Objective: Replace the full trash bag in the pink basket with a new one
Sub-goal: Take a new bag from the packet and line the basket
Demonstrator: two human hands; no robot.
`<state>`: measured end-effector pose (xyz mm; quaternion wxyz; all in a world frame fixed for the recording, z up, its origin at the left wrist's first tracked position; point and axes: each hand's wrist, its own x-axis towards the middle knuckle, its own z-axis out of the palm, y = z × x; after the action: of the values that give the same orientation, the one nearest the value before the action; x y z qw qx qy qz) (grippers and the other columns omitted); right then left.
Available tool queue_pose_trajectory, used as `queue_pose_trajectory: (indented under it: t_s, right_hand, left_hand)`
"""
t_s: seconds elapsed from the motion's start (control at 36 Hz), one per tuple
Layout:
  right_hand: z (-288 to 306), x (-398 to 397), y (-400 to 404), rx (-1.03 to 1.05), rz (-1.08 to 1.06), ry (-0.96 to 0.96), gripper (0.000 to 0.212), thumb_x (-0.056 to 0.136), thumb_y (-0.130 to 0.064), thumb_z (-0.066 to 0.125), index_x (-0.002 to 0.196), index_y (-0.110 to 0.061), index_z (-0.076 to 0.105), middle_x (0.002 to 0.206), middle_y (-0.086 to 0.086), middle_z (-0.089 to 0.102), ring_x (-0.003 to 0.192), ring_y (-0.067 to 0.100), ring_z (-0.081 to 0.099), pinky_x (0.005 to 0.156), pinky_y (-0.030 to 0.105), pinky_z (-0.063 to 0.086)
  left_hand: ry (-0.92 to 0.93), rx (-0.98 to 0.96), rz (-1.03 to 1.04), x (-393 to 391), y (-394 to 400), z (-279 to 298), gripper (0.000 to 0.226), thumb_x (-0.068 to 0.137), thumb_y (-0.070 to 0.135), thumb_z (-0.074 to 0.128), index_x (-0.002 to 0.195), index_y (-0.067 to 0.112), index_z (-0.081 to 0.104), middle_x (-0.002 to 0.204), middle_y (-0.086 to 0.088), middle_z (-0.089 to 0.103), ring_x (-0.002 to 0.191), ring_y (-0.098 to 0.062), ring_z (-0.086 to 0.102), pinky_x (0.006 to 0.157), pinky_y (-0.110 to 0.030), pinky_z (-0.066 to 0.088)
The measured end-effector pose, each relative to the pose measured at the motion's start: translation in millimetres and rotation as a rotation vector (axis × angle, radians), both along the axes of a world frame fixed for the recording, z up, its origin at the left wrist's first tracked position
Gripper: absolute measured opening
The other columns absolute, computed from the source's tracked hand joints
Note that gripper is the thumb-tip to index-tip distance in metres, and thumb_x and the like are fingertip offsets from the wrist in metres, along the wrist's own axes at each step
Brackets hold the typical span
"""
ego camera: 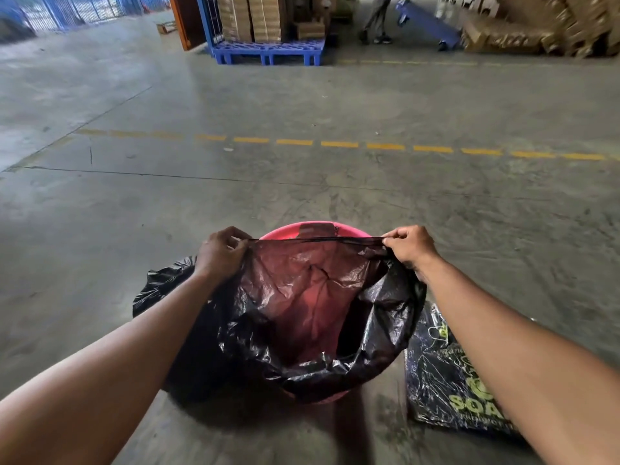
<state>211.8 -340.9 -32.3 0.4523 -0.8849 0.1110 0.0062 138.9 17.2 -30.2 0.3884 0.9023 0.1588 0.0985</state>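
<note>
Both forearms reach down to the new bag (312, 297), its mouth stretched over the pink basket (278, 230) — left hand (219, 251) and right hand (409, 246) pinching its edge. Lining step; next, fold the edge over the rim. A full black bag (157, 283) lies just beside, left.

- pink basket (315, 229): mostly covered by the black bag (379, 303) stretched over it, only the far rim and a sliver at the bottom show
- second black bag (161, 283) on the left is half behind the left arm, can't tell how full it is
- printed dark packet (443, 374) on the right: lettering cut off by the right arm, reads "SOA" and that's it
- person (377, 18) in the back: only legs, rest is off the top edge
- cardboard stacks (536, 25) top right are blurry, plus cropped at the frame edge
</note>
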Motion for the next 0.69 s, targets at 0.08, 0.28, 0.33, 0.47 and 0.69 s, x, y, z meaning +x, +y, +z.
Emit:
queue_pose_trajectory:
  t_s: [0.08,0.28,0.33,0.47,0.69]
  right_hand:
    - [-3.4,4.9,3.0,0.003,-0.034,-0.012,0.018,0.078,-0.036,0.080,0.082,-0.019,0.081,0.087,0.003,0.077,0.088,0.021,0.070,0.079,0.025,0.049]
    - [-11.2,20.6,7.7,-0.019,0.032,0.008,0.016,0.082,-0.031,0.077,0.072,-0.019,0.074,0.085,0.004,0.074,0.084,0.020,0.065,0.074,0.024,0.044]
    - [-11.0,24.1,8.7,-0.047,0.068,0.005,0.013,0.084,-0.029,0.076,0.078,-0.018,0.075,0.084,0.003,0.071,0.082,0.018,0.062,0.075,0.025,0.043]
    - [-11.7,32.4,13.9,-0.109,0.116,0.019,0.017,0.086,-0.030,0.074,0.073,-0.021,0.069,0.084,0.003,0.069,0.084,0.020,0.061,0.074,0.026,0.042]
    - [-6.5,32.7,23.3,-0.177,0.098,-0.028,0.017,0.089,-0.027,0.069,0.089,-0.011,0.072,0.104,0.012,0.076,0.101,0.030,0.068,0.077,0.023,0.039]
  left_hand:
    - [0.014,0.032,-0.030,6.3,2.7,-0.1,0.021,0.084,0.048,0.074,0.085,0.028,0.073,0.073,0.006,0.069,0.069,-0.018,0.066,0.061,-0.027,0.044]
    - [-0.008,0.000,-0.060,16.8,-2.7,-6.5,0.019,0.091,0.039,0.069,0.083,0.022,0.066,0.083,0.008,0.073,0.079,-0.015,0.071,0.073,-0.030,0.050]
    - [-0.023,0.000,-0.034,21.8,-3.9,-8.1,0.017,0.092,0.035,0.068,0.085,0.019,0.066,0.082,0.004,0.071,0.080,-0.018,0.069,0.072,-0.029,0.045]
    - [0.014,-0.004,0.025,33.5,-3.7,-8.7,0.018,0.094,0.035,0.065,0.089,0.018,0.064,0.073,0.001,0.064,0.078,-0.026,0.062,0.071,-0.030,0.038]
    - [0.150,-0.025,-0.006,48.8,4.4,-5.8,0.020,0.094,0.042,0.066,0.090,0.023,0.065,0.084,-0.002,0.068,0.070,-0.017,0.062,0.059,-0.024,0.040]
